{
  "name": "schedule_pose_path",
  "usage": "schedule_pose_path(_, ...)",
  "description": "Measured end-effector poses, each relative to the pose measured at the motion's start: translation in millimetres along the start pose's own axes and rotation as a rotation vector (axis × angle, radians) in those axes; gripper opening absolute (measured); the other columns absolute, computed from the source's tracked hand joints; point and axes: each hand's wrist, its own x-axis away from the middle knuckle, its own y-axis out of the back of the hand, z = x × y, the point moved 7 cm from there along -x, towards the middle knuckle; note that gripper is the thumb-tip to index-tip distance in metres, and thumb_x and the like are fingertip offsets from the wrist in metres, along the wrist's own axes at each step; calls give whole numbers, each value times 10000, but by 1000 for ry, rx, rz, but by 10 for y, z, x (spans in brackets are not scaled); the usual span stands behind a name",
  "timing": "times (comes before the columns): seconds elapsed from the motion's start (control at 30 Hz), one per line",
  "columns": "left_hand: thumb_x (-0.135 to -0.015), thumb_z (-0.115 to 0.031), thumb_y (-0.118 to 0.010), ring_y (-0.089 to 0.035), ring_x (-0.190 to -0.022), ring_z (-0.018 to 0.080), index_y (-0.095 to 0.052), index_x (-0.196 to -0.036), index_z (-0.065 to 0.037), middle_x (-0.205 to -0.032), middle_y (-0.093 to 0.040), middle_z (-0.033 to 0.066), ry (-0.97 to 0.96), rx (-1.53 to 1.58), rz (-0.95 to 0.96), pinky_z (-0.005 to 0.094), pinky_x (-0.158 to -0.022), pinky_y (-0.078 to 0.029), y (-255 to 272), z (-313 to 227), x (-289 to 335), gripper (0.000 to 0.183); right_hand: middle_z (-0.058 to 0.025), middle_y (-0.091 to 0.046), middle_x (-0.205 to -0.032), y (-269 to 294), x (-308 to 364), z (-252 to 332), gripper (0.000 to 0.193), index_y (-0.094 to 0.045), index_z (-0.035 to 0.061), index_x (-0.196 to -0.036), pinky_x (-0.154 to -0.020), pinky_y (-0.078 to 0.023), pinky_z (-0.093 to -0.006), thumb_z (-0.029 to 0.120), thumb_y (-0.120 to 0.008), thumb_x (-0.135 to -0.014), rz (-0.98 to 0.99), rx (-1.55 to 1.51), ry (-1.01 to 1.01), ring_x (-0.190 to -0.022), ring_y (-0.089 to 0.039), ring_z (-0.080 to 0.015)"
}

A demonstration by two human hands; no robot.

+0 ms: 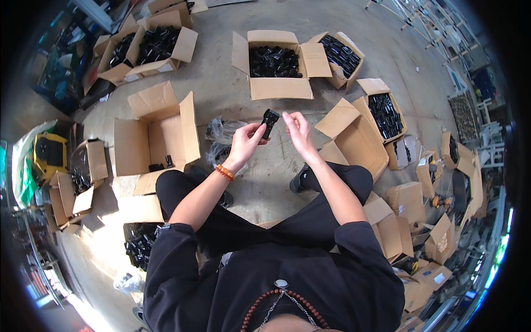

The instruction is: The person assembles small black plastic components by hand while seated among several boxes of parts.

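Note:
Between the thumb and fingers of my left hand (247, 142) is a small black plastic part (269, 123), held up in front of me. Its wider end points away from me; its exact kind is unclear. Just right of it, apart from the part, is my right hand (299, 133), its fingers curled together. Whether anything small sits in those fingers is too fine to make out. Beyond both hands stands an open cardboard box (282, 88) full of similar black parts. To the left, a large open box (164, 135) holds only a few black pieces at its bottom.
Clear plastic bags (220, 131) lie on the concrete floor near my left hand. An open box (362, 146) stands by my right knee, beside another filled with black parts (385, 116). More filled boxes stand far left (157, 45) and far right (338, 55). Black parts (140, 243) also lie by my left elbow.

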Motion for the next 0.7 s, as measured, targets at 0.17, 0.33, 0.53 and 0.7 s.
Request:
schedule_pose_path(0.17, -920, -249, -639, -718, -810, 263, -659, -1128, 15, -907, -712, 197, -167, -450, -110, 365, -728, -566, 131, -19, 26, 336, -72, -667, -1060, -847, 55, -439, 471, -594, 86, -1161, -902, -475, -346, 512, -541, -966, 333, -914, -409, -1018, -618, -205)
schedule_pose_path(0.33, -870, -267, -618, -690, -853, 379, -684, -1086, -62, -909, -698, 215, -48, -922, 40, 460, -767, -543, 161, 108, 40, 305, -74, -658, -1123, -1383, 93, -1091, 491, -577, 92, -1127, -990, -468, -359, 551, -514, -965, 179, -1225, -480, -1074, -608, -200)
schedule_pose_path(0.53, -874, -417, -611, -683, -969, 359, -686, -1166, -139, -1017, -710, 178, 83, -1276, 366, 467, -839, -551, 163, 264, 247, 411, -106, -616, -906, -1569, 542, -2915, 419, -531, 61, -1049, -756, -551, -343, 473, -547, -976, -144, -1233, -866, -850, -622, -213)
schedule_pose_path(0.7, -842, -462, -638, -689, -954, 356, -681, -1138, -108, -981, -708, 196, -2, -1332, 537, 474, -830, -556, 117, 237, 406, 463, -60, -606, -867, -1425, 554, -3585, 421, -537, 113, -1014, -623, -547, -327, 529, -553, -952, -222, -1081, -1089, -740, -601, -184)
